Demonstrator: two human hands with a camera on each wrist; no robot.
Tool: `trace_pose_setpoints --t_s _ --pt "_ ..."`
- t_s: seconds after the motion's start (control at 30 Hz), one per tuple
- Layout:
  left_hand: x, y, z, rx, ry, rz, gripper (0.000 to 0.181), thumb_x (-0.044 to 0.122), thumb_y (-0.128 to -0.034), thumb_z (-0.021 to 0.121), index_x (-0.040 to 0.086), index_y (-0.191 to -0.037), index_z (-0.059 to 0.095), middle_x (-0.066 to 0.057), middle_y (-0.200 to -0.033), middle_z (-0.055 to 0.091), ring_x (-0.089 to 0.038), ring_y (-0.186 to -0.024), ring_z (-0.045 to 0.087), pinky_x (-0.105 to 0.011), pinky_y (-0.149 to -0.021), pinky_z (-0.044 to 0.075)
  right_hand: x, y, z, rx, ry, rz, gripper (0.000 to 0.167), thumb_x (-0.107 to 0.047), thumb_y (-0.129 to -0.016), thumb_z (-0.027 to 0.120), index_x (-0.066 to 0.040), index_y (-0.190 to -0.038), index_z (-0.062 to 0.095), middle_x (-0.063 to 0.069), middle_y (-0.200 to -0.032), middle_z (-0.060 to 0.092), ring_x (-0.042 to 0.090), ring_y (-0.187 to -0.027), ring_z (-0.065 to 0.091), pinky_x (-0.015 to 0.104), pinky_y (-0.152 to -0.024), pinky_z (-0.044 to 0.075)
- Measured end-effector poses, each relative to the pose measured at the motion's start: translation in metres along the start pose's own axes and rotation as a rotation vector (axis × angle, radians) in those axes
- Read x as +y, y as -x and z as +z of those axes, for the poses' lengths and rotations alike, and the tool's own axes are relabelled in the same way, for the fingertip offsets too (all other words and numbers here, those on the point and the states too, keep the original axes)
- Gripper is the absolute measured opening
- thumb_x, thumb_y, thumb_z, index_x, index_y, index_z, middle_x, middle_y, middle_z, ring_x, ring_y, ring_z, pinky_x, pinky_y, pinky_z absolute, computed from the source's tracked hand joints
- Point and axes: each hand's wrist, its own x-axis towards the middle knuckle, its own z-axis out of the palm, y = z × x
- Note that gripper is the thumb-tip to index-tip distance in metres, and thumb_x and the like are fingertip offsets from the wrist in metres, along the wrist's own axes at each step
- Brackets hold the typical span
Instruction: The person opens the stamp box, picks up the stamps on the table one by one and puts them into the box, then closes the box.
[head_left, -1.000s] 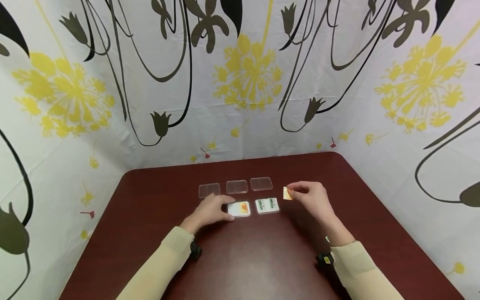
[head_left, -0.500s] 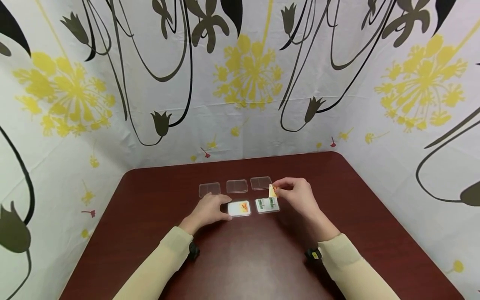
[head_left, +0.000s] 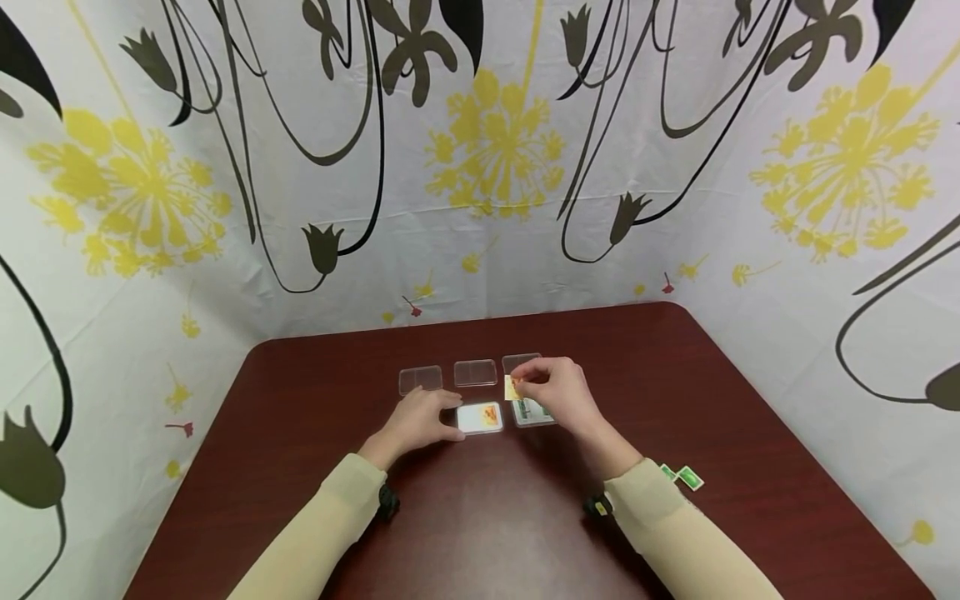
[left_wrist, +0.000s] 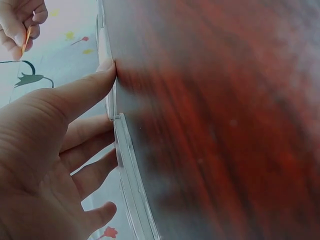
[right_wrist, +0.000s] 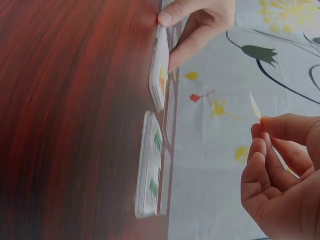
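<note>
Now, over the tabletop, left hand and right hand both pinch: the left, the white case by its edges; the right, raised near that case's right end, a card. Apparently a placing step, calling for careful alignment.

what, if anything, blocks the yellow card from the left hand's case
Nothing visible: the right hand holds the yellow card above the table, with only air toward the case, whose edges the left hand holds.

Reddish-brown table, plastic cases, green pieces
</note>
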Motion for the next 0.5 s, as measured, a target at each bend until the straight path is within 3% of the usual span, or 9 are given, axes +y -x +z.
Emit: trace_pose_setpoints --t_s 0.2,0.5 --pt "-0.001 -0.002 -0.001 -0.012 -0.003 -0.011 0.063 0.048 -0.0809 0.083 0.013 -0.132 0.069 0.002 -0.135 0.064 -0.019 -0.129 0.055 -0.054 -0.115 0.028 -0.005 -0.008 0.020 -0.001 0.005 -0.020 0.014 -0.011 -0.082 0.082 -0.023 -0.088 0.081 -0.010 -0.090 0.073 0.013 -0.073 0.065 0.033 -0.063 0.053" --pt "-0.001 -0.003 -0.003 -0.017 0.011 -0.005 0.062 0.047 -0.0810 0.084 0.013 -0.131 0.070 0.000 -0.134 0.064 -0.020 -0.127 0.056 -0.057 -0.113 0.029 -0.004 -0.020 0.052 -0.050 0.028 -0.032 0.012 -0.009 -0.081 0.082 -0.021 -0.084 0.079 -0.012 -0.075 0.069 0.008 -0.070 0.065 0.031 -0.065 0.054"
